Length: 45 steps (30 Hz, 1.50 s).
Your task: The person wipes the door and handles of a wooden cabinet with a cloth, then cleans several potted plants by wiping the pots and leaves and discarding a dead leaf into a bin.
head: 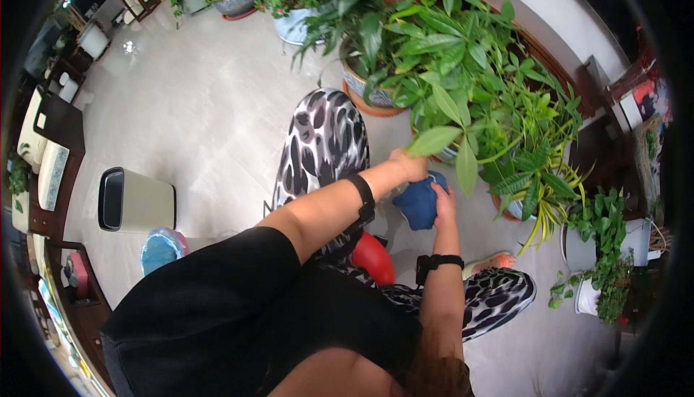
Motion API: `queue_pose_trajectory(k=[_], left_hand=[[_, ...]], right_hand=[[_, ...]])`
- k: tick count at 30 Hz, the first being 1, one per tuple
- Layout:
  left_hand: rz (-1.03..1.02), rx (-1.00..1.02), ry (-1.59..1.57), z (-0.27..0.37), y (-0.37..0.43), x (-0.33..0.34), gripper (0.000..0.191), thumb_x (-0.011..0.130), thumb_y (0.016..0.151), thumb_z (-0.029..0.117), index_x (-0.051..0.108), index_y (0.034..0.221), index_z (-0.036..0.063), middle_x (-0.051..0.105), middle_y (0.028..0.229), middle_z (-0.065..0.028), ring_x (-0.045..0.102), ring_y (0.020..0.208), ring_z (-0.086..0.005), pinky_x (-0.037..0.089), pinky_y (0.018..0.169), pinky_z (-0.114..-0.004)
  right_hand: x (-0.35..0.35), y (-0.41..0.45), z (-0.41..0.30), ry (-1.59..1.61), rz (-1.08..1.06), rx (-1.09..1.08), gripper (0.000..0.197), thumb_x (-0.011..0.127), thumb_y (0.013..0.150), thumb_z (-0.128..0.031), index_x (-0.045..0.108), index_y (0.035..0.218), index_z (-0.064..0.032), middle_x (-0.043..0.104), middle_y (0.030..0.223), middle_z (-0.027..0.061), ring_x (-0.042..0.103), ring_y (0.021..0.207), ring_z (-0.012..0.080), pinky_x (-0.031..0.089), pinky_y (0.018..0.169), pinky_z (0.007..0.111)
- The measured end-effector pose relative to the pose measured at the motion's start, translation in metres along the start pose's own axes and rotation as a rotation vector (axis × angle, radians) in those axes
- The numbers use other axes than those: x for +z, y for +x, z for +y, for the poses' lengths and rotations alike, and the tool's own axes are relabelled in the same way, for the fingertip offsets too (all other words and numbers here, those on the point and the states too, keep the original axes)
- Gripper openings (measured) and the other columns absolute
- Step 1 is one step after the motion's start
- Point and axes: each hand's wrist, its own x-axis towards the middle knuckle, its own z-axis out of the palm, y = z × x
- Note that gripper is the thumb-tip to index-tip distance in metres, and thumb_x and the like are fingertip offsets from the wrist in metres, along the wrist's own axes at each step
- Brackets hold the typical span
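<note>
A bunched blue cloth (418, 204) is between my hands, above the floor and beside the potted plants. My right hand (445, 203) grips its right side, with the thumb and fingers on the fabric. My left hand (410, 165) is closed at the cloth's upper left edge; a broad green leaf (435, 141) in front hides part of its fingers. That leaf belongs to a leafy green plant (447, 45), whose stems reach over to my hands. A smooth red object (374, 259), partly hidden, lies below my left forearm, between my legs.
Potted plants line the top and right, among them a patterned pot (374, 91) on an orange saucer and a striped-leaf plant (547, 218). At left stand a beige bin (146, 202) with a dark rim and a lined wastebasket (162, 250). Dark wooden furniture (62, 120) edges the left side.
</note>
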Motion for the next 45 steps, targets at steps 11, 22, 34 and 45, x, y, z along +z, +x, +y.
queue_pose_trajectory(k=[11, 22, 34, 45], left_hand=[[0.113, -0.018, -0.027, -0.004, 0.014, -0.021, 0.034, 0.061, 0.072, 0.027, 0.063, 0.099, 0.0071, 0.060, 0.106, -0.0161, 0.057, 0.100, -0.0276, 0.046, 0.085, -0.036], [0.018, -0.197, -0.171, -0.074, 0.013, -0.034, 0.038, 0.062, 0.075, 0.032, 0.059, 0.104, 0.0081, 0.053, 0.114, -0.0155, 0.054, 0.104, -0.0301, 0.044, 0.087, -0.038], [0.011, -0.109, -0.344, -0.087, 0.028, -0.032, 0.036, 0.060, 0.078, 0.027, 0.057, 0.109, 0.0079, 0.048, 0.120, -0.0137, 0.053, 0.105, -0.0296, 0.043, 0.088, -0.037], [-0.028, 0.016, -0.400, -0.130, 0.063, -0.057, 0.035, 0.064, 0.074, 0.029, 0.061, 0.101, 0.0069, 0.059, 0.107, -0.0160, 0.056, 0.100, -0.0305, 0.044, 0.085, -0.036]], right_hand=[[0.010, 0.001, -0.030, 0.176, 0.067, -0.051, 0.055, 0.066, 0.072, -0.024, 0.047, 0.115, 0.0038, 0.057, 0.104, 0.0154, 0.060, 0.085, 0.0246, 0.050, 0.073, 0.037], [0.047, 0.026, -0.014, 0.525, -0.064, 0.277, 0.044, 0.069, 0.073, -0.023, 0.054, 0.106, 0.0004, 0.061, 0.100, 0.0128, 0.060, 0.089, 0.0283, 0.050, 0.078, 0.043], [0.095, 0.039, -0.051, 0.527, 0.092, 0.121, 0.037, 0.054, 0.081, -0.024, 0.050, 0.109, 0.0001, 0.058, 0.104, 0.0129, 0.059, 0.090, 0.0271, 0.050, 0.078, 0.041], [0.134, -0.038, -0.065, 0.545, 0.339, -0.071, 0.053, 0.035, 0.093, -0.041, 0.045, 0.118, 0.0044, 0.054, 0.113, 0.0174, 0.056, 0.100, 0.0294, 0.047, 0.085, 0.043]])
